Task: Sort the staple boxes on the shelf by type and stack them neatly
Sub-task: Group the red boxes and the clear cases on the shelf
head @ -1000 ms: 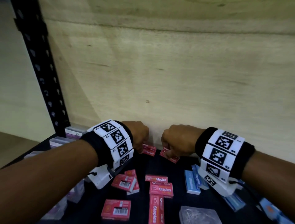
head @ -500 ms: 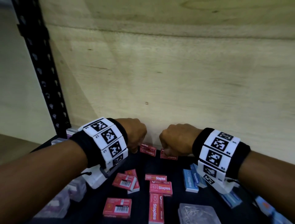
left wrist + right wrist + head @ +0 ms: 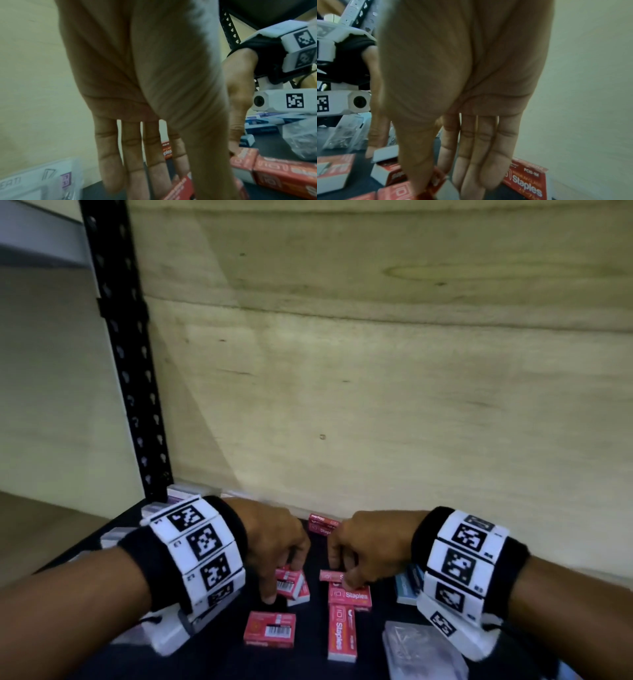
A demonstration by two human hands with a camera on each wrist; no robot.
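Several red staple boxes lie on the dark shelf. A small stack of red boxes stands against the back panel. My left hand reaches down over a tilted red box with a barcode, thumb at its near side and fingers at its far side, pinching it; the left wrist view shows this red box between thumb and straight fingers. My right hand pinches a thin red box; in the right wrist view my thumb lies on this box.
More red boxes lie nearer me. Blue staple boxes sit right, under my wrist. A clear plastic packet lies front right, clear cases far left. A black upright post and wooden back panel bound the shelf.
Both hands have left the stack of red boxes at the back panel and come back toward me, dropping onto two loose red boxes in the middle of the shelf.
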